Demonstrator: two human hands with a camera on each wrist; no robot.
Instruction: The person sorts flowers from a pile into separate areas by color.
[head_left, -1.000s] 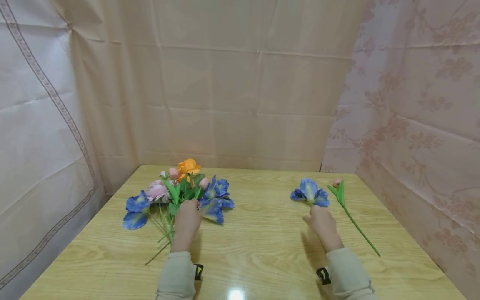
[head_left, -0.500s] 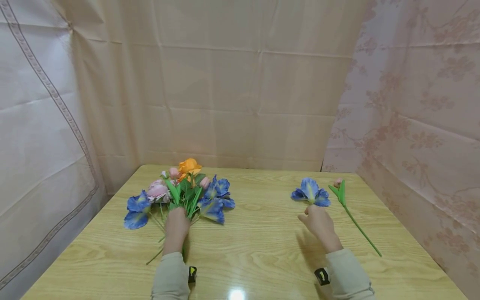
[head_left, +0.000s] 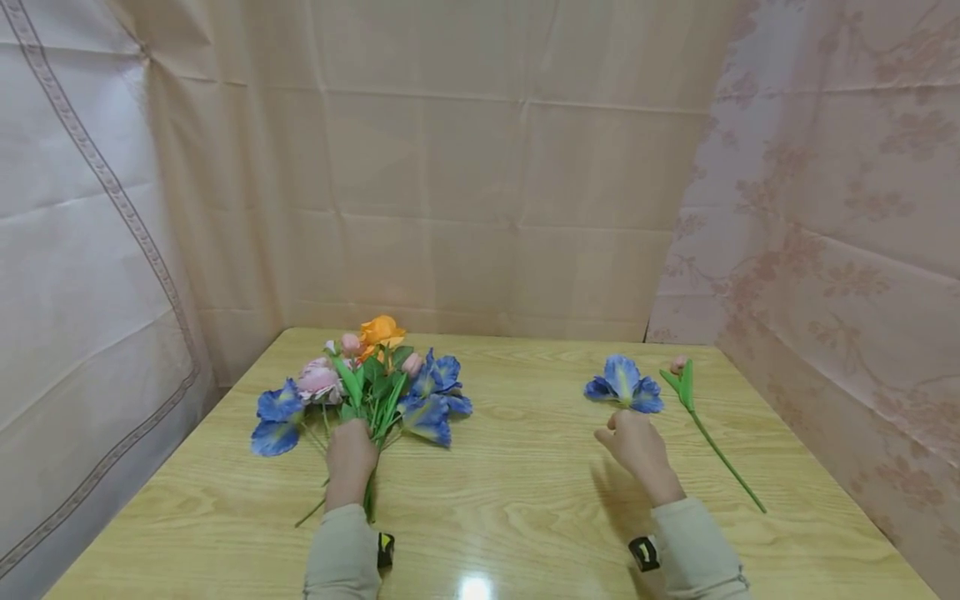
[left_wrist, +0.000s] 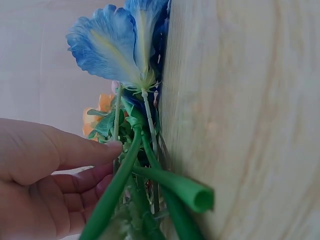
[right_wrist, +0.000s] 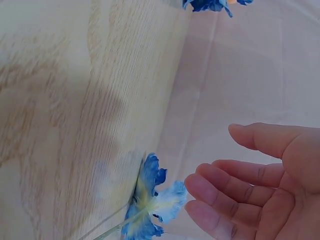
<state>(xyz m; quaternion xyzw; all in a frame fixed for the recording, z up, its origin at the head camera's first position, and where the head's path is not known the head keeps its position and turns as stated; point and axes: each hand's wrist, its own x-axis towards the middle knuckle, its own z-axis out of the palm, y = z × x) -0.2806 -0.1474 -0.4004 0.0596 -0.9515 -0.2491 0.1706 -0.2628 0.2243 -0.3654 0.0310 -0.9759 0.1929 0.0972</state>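
My left hand (head_left: 351,454) is low beside the stems of a pile of artificial flowers on the left of the table. In the left wrist view, its thumb overlaps a thin stem, with a gap between thumb and fingers; contact is unclear. Green hollow stems (left_wrist: 167,185) cross in front of the fingertips. A blue iris (left_wrist: 112,45) tops the view. The pile includes an orange rose (head_left: 382,330) and a pink peony (head_left: 319,381). My right hand (head_left: 636,446) hovers with loosely bent fingers near a single blue iris (head_left: 624,385), holding nothing; the right wrist view shows them apart.
A pink tulip (head_left: 687,392) with a long green stem lies right of my right hand. The wood-patterned table (head_left: 510,483) stretches between both hands. A beige cloth (head_left: 480,208) hangs behind it, and patterned cloths hang at both sides.
My left hand has shifted left and back from the green stems by the blue irises, uncovering them. My right hand has moved slightly back from the single iris, its thumb spreading away.
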